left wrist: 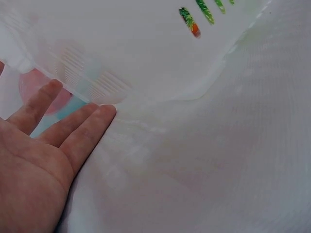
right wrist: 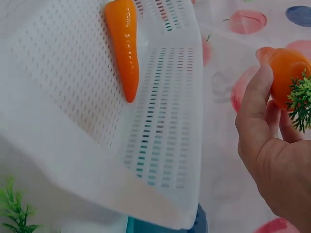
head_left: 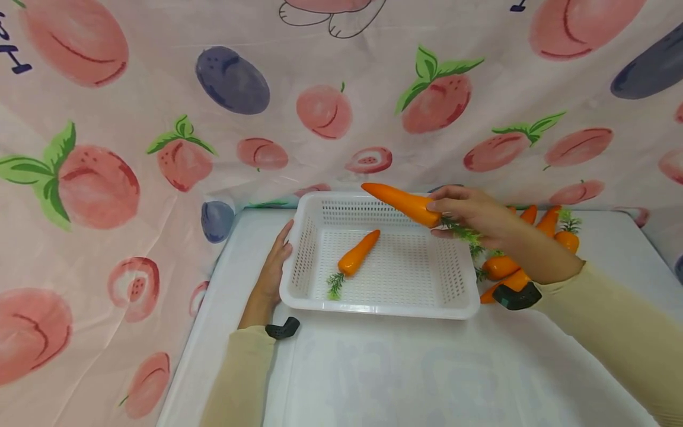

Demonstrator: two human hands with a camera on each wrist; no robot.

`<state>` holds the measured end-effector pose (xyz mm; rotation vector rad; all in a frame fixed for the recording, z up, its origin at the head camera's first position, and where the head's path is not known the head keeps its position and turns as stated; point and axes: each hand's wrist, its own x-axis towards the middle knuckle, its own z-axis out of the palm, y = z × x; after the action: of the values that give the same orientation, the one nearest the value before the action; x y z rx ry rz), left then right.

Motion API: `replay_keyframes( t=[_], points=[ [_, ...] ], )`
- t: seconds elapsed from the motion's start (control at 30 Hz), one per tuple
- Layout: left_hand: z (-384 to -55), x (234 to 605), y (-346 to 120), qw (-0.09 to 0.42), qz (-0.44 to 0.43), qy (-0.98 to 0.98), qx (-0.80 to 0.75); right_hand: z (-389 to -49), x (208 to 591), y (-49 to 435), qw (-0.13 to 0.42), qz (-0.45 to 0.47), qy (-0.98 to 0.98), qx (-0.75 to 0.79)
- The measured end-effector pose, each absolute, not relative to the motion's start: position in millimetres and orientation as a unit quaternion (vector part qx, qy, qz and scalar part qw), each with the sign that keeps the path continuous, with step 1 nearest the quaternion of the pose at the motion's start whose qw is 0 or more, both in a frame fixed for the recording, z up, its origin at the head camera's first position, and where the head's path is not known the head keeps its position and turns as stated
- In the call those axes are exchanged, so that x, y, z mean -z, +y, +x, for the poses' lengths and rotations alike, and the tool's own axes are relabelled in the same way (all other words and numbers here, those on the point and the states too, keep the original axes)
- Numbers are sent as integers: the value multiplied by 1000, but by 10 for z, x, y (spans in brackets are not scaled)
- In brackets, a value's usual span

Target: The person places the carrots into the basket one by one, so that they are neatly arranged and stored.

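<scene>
Gripping a glossy orange artificial carrot (head_left: 400, 203) by its thick, leafy end in the right hand (head_left: 477, 213), with thumb and fingers curled round it. Holding it up over the far right part of a white perforated plastic basket (head_left: 379, 309), with its narrow tip pointed to the left and away from the body, and its green foliage (head_left: 465, 233) hanging below the palm. Touching the left end of the basket with the left hand (head_left: 271, 274), with fingers extended, slightly spread in the left wrist view, and laid against the outside of the wall. Facing a second carrot (head_left: 358, 255) lying aslant on the basket floor, left of its middle, with its tip toward the far side and its leaves toward the near left corner. Having, just right of the basket, a loose pile of carrots (head_left: 500, 268), partly hidden by the right hand and forearm. Wearing beige sleeves (head_left: 237, 370) and a black device (head_left: 283, 328) at each wrist. Working on a white tabletop (head_left: 373, 367), before a pale pink cloth (head_left: 160, 35) printed with peaches and dark blue fruit.
</scene>
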<state>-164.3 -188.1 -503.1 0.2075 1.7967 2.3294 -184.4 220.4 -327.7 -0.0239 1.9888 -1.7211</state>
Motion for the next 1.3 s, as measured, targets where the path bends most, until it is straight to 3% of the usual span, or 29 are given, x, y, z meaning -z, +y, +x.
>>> replay_keyframes(
  t=[1.3],
  points=[
    [-1639,5009,-1894,102,69,608,-785,-1848,3453,1890,287,-18,725,626]
  ],
)
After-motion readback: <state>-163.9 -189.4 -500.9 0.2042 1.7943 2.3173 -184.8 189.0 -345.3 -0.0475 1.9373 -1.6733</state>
